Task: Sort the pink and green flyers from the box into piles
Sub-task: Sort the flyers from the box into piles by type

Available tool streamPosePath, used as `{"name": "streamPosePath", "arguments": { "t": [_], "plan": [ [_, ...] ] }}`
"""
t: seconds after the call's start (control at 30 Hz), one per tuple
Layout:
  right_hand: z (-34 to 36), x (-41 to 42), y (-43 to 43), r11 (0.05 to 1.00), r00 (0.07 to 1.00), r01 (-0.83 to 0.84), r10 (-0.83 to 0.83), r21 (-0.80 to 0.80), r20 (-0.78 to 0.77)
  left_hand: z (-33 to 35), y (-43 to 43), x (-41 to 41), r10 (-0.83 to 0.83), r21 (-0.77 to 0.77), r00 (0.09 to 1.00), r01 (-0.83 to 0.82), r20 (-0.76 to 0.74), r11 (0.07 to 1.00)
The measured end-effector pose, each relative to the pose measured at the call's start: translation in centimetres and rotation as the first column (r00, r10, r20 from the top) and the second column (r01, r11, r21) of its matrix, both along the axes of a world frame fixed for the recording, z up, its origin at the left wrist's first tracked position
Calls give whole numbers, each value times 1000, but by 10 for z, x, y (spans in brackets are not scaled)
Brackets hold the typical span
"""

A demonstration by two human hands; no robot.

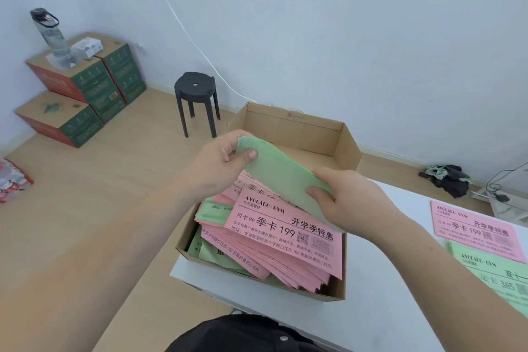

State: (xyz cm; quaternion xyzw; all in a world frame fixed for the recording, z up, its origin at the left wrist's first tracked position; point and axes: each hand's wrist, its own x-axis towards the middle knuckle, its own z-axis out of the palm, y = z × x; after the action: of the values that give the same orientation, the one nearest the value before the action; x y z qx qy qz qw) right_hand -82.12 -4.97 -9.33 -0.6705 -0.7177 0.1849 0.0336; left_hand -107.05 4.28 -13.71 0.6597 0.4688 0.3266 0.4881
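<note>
I see both hands holding one green flyer (281, 176) above the open cardboard box (258, 287). The left hand (220, 163) pinches its far end with the thumb on top, and the right hand (353, 198) grips its near end. The flyer's blank side faces up. Under it, the box is filled with a slanting stack of pink flyers (285, 227), with green sheets (217, 254) showing beneath at the left. The box sits at the left edge of the white tabletop (385, 280). Near the right edge a lone pink flyer (474, 230) lies face up, another green one (498, 278) just nearer me.
</note>
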Motion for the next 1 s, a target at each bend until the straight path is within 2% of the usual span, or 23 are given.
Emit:
{"name": "streamPosePath", "arguments": {
  "t": [0.03, 0.07, 0.1, 0.13, 0.17, 0.2, 0.23, 0.27, 0.3, 0.37, 0.43, 0.47, 0.53, 0.57, 0.6, 0.63, 0.67, 0.73, 0.77, 0.8, 0.87, 0.93, 1.0],
  "plan": [
    [2, 0, 0, 997, 999, 35, -37, 66, 25, 4, 3, 4, 139, 101, 989, -134, -45, 986],
    [6, 2, -1, 987, 996, 74, -81, 146, 46, 10, 3, 8, 322, 213, 942, -296, -99, 931],
    [11, 4, -4, 969, 990, 108, -125, 222, 66, 22, -4, 14, 456, 272, 884, -416, -104, 868],
    [16, 6, -7, 946, 985, 132, -160, 296, 72, 36, -17, 24, 479, 236, 874, -450, -80, 861],
    [21, 6, -11, 927, 977, 152, -193, 344, 89, 46, -32, 36, 399, 121, 917, -394, -24, 911],
    [25, 4, -16, 905, 971, 164, -219, 392, 99, 57, -49, 52, 270, -35, 961, -268, 65, 963],
    [26, 1, -21, 880, 968, 173, -236, 443, 91, 63, -64, 70, 157, -151, 978, -137, 136, 979],
    [25, -3, -28, 853, 970, 174, -233, 492, 62, 66, -74, 87, 85, -193, 979, -49, 185, 980],
    [24, -5, -34, 832, 971, 188, -239, 522, 31, 68, -81, 105, 65, -202, 973, -19, 223, 979],
    [21, -3, -45, 806, 961, 223, -276, 549, 15, 71, -85, 133, 139, -235, 966, -86, 218, 968],
    [14, 8, -59, 835, 956, 271, -293, 479, -29, 70, -86, 156, 142, -193, 984, -120, 103, 974],
    [15, 16, -68, 875, 954, 297, -285, 383, -88, 69, -89, 166, 102, -160, 994, -93, 49, 983],
    [17, 39, -85, 935, 900, 334, -278, 123, -336, 65, -92, 182, -3, -88, 998, -3, -69, 996],
    [19, 53, -92, 948, 823, 316, -293, -36, -487, 62, -92, 189, -66, -27, 984, 62, -166, 998],
    [17, 71, -100, 945, 737, 299, -318, -135, -596, 58, -92, 199, -132, 30, 951, 146, -280, 989],
    [11, 92, -107, 922, 660, 354, -365, -156, -656, 55, -93, 210, -188, 71, 901, 233, -392, 970],
    [2, 114, -112, 865, 608, 488, -431, -114, -667, 51, -95, 221, -224, 102, 828, 318, -514, 943],
    [-21, 157, -118, 724, 648, 682, -534, 101, -543, 40, -106, 248, -233, 145, 613, 502, -755, 852],
    [-35, 177, -120, 708, 676, 690, -555, 151, -485, 33, -115, 262, -219, 142, 495, 592, -841, 793],
    [-47, 194, -121, 723, 685, 678, -557, 131, -470, 26, -124, 276, -211, 128, 407, 663, -889, 738],
    [-76, 221, -122, 775, 657, 631, -548, -19, -518, 6, -137, 302, -219, 74, 284, 750, -934, 657],
    [-100, 241, -127, 791, 620, 597, -562, -136, -547, -13, -145, 318, -241, 14, 213, 776, -947, 630],
    [-121, 251, -135, 774, 603, 599, -604, -204, -520, -31, -149, 324, -289, -39, 189, 774, -939, 632]
  ]
}}
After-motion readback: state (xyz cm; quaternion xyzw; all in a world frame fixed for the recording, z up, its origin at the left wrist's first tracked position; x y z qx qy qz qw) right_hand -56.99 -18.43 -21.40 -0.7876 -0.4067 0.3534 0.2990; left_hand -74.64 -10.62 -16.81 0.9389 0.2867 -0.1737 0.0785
